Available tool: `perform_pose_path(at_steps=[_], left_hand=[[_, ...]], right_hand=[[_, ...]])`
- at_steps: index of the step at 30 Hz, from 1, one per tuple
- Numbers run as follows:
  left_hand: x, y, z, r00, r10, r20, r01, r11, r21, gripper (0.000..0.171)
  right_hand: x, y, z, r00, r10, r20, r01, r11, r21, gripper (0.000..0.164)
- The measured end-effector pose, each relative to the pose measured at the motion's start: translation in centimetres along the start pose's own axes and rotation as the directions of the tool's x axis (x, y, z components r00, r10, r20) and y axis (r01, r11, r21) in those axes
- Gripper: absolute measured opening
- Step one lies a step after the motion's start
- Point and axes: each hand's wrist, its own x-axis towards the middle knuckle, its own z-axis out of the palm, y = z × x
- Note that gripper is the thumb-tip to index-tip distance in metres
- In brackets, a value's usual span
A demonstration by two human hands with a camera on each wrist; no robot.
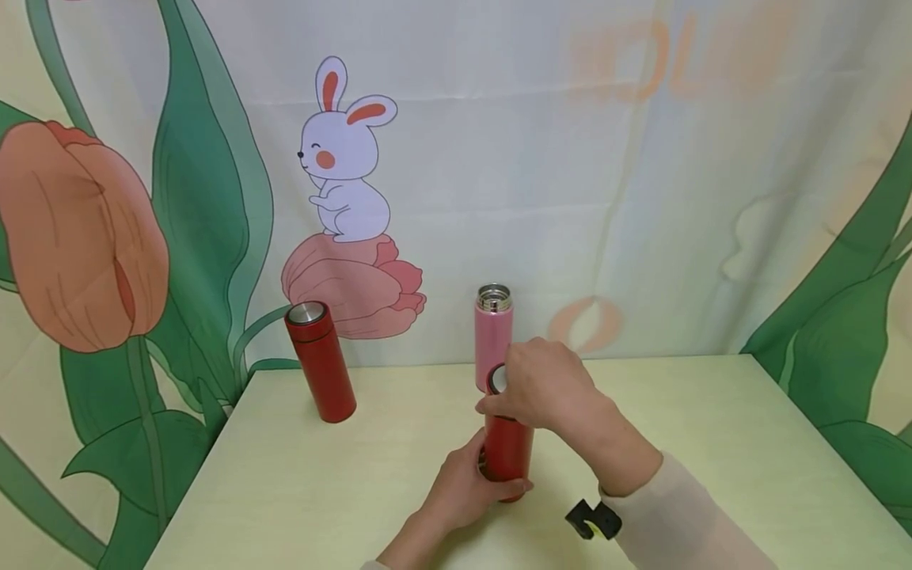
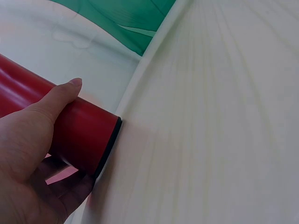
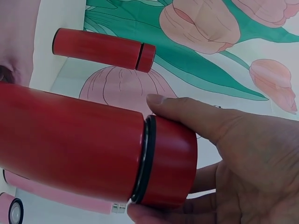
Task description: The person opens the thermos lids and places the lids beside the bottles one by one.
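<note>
A red thermos flask (image 1: pixel 509 451) stands at the middle of the table. My left hand (image 1: pixel 463 484) grips its lower body, the thumb along one side in the left wrist view. Around its red lid (image 3: pixel 173 161), my right hand (image 1: pixel 549 384) has its thumb and fingers on opposite sides. A black ring shows at the seam between lid and body. Just behind stands a pink flask (image 1: pixel 493 344) with its steel neck bare. A small pink cap (image 3: pixel 5 209) with a dark rim appears low in the right wrist view, mostly hidden by my left hand in the head view.
Another red flask (image 1: pixel 328 380), its lid on, stands at the back left of the pale table (image 1: pixel 285 491). A printed curtain (image 1: pixel 484 158) hangs right behind the table's back edge. Beside my right sleeve is a black clip (image 1: pixel 594 518).
</note>
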Motion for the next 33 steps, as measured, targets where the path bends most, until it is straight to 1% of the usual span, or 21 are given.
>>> perform_pose_path(at_steps=[6,10,15,22,26,30,33], left_hand=[[0.0,0.1,-0.1,1.000,-0.015,0.007,0.016,1.000,-0.008,0.077],[0.0,0.2,-0.1,1.000,-0.017,0.009,0.017,1.000,-0.016,0.078],[0.0,0.1,-0.1,1.000,-0.001,0.008,0.002,1.000,-0.026,0.077],[0.0,0.1,-0.1,1.000,0.000,0.012,0.000,1.000,-0.023,0.081],[0.1,0.0,-0.1,1.000,-0.006,0.014,0.006,1.000,-0.026,0.078],[0.0,0.0,0.0,1.000,-0.005,0.013,0.005,0.999,-0.033,0.075],[0.0,0.0,0.0,1.000,0.002,0.012,-0.001,0.999,-0.035,0.072]], right_hand=[[0.1,0.3,-0.4,0.998,-0.030,0.049,0.028,0.999,0.044,0.048],[0.0,0.4,-0.6,0.997,-0.048,0.065,0.043,0.996,0.078,0.041],[-0.1,0.6,-0.7,0.994,-0.076,0.082,0.070,0.995,0.074,0.037],[0.0,0.8,-0.9,0.987,-0.118,0.108,0.112,0.992,0.063,0.033],[0.0,0.8,-0.9,0.983,-0.136,0.122,0.128,0.990,0.065,0.029],[0.0,0.8,-1.1,0.977,-0.147,0.155,0.135,0.987,0.083,0.025],[0.0,0.7,-1.3,0.970,-0.160,0.183,0.145,0.985,0.091,0.027]])
